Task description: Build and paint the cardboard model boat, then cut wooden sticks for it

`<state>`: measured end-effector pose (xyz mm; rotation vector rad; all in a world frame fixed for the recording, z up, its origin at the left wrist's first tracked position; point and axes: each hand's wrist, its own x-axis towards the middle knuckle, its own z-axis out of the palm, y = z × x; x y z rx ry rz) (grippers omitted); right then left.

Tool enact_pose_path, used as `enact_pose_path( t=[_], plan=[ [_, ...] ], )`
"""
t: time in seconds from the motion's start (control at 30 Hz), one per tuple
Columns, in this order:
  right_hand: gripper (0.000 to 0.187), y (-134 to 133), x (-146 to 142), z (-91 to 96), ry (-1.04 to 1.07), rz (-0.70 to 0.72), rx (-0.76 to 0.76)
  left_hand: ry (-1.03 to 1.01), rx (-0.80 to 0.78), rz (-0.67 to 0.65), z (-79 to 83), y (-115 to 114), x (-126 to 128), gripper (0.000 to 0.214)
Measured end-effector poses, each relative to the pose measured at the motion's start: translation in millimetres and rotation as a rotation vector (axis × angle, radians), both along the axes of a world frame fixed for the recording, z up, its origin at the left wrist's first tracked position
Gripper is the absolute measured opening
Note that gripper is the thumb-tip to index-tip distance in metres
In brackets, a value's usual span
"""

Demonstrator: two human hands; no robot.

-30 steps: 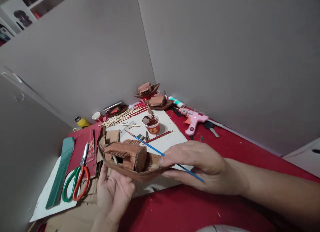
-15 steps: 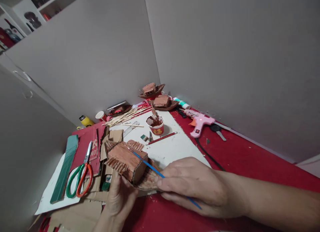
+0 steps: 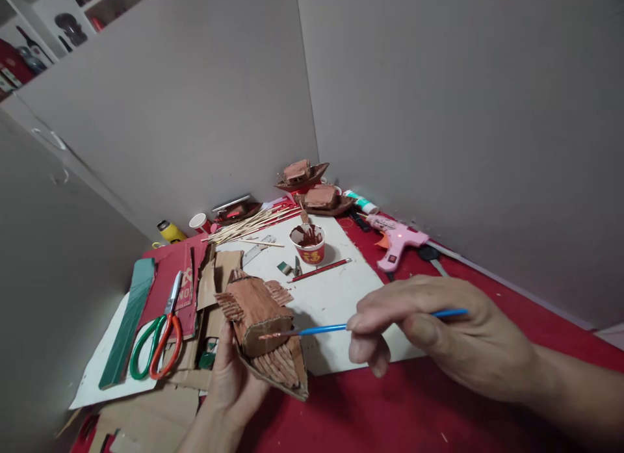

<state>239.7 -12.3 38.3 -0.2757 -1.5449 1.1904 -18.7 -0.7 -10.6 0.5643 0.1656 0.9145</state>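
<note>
My left hand grips a brown-painted cardboard model boat from below, its open end turned towards me. My right hand pinches a thin blue paintbrush, whose brown tip touches the front edge of the boat's cabin. A red paper cup of brown paint stands on the white sheet behind the boat.
Green-and-orange scissors lie on cardboard scraps at the left. Two more painted boats sit at the back by the wall. A pink glue gun, a red pencil, a bundle of wooden sticks and a yellow bottle lie about.
My left hand has turned the boat so its end faces me. My right hand has let go of the hull and moved right, bringing the brush tip onto the cabin edge.
</note>
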Motion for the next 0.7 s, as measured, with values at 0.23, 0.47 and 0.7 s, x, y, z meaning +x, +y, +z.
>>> enact_pose_path(
  t=[0.23,0.47,0.7],
  plan=[
    [0.029,10,-5,-0.6,-0.139,-0.072,-0.059,0.036,-0.059,0.008,-0.6,-2,0,0.044],
    [0.028,14,3,4.0,-0.117,-0.226,-0.103,0.025,-0.032,-0.023,1.0,-1,0,0.046],
    [0.024,41,20,12.3,-0.087,-0.819,-0.169,-0.006,-0.053,-0.006,-7.4,2,2,0.049]
  ],
)
